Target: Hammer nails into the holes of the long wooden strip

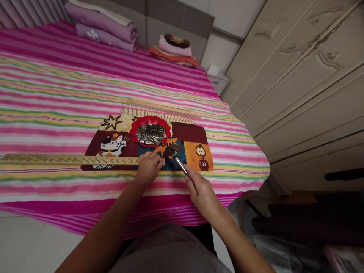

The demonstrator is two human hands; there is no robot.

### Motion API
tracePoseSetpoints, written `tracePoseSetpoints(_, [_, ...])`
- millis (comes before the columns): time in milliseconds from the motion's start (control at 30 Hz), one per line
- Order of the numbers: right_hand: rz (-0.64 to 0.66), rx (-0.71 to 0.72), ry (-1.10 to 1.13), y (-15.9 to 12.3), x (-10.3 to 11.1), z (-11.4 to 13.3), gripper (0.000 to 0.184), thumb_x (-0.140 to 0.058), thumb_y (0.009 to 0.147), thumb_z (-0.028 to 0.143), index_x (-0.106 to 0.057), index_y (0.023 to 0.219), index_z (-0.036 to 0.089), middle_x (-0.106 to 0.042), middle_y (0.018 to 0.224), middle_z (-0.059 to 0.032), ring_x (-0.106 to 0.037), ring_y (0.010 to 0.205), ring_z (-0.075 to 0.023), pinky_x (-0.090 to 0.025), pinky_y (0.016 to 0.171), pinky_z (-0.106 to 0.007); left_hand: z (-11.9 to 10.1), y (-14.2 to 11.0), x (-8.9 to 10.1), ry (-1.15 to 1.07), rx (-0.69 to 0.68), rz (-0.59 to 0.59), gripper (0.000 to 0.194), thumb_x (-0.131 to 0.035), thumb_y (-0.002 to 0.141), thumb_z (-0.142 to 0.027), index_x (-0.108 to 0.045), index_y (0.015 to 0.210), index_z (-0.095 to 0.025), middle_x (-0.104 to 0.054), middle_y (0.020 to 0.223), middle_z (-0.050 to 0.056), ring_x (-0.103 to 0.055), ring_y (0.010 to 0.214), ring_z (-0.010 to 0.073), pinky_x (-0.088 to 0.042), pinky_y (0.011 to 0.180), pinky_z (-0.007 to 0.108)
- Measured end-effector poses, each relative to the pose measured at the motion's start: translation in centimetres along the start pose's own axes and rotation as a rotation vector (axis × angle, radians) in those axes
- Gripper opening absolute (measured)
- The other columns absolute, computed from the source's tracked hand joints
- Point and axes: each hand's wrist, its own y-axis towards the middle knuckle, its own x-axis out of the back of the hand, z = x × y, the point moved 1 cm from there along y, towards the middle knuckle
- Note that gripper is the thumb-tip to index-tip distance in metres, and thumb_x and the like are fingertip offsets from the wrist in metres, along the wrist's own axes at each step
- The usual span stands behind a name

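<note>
My right hand (200, 189) grips the metal handle of a hammer (180, 165). The hammer's dark, motion-blurred head is just right of my left hand (149, 167). With its fingers closed in a pinch, my left hand rests at the right end of a long wooden strip (65, 159); what the fingertips hold is too small to make out. A row of slanted nails stands along the strip. Behind my hands sits a red scalloped bowl (133, 131) heaped with loose nails (152, 133). Under the bowl and my left hand lies a patterned mat (189, 132).
A second wooden strip (159, 105) bristling with nails lies behind the bowl. Striped cloth (51, 113) covers the bed. Folded purple bedding (105, 28) and a small pile of folded textiles (174, 51) are at the back. Wardrobe doors (298, 64) stand on the right.
</note>
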Motion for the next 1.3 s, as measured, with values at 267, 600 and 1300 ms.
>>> tracePoseSetpoints(267, [0.002,0.027,-0.022,-0.3,0.4,1.0,0.046,-0.042,0.094,0.020,-0.047,0.139,0.024,-0.069,0.109,-0.0110,-0.067,0.097,-0.0218,-0.056,0.083,-0.035,-0.2,0.1,0.1,0.012,0.033,0.032,0.013,-0.061,0.076,-0.025,-0.061,0.063,-0.022,-0.068,0.077,0.005,-0.056,0.086,0.0233,-0.034,0.074,0.036])
tracePoseSetpoints(600, [-0.029,0.032,0.000,-0.4,1.0,1.1,0.044,-0.043,0.094,0.020,-0.049,0.138,0.023,-0.067,0.117,-0.0108,-0.066,0.105,-0.0216,-0.055,0.088,-0.035,-0.2,0.1,0.0,0.027,0.041,0.055,0.011,-0.060,0.077,-0.025,-0.062,0.066,-0.022,-0.068,0.080,0.006,-0.055,0.088,0.0240,-0.034,0.076,0.037])
tracePoseSetpoints(1300, [-0.265,-0.306,-0.270,3.1,3.8,-10.1,0.040,-0.047,0.087,0.029,-0.061,0.124,0.021,-0.069,0.097,-0.0106,-0.064,0.081,-0.0246,-0.049,0.068,-0.034,-0.6,-0.1,0.7,0.065,0.059,0.106,0.011,-0.058,0.080,-0.025,-0.064,0.073,-0.021,-0.069,0.086,0.006,-0.055,0.091,0.0237,-0.035,0.075,0.036])
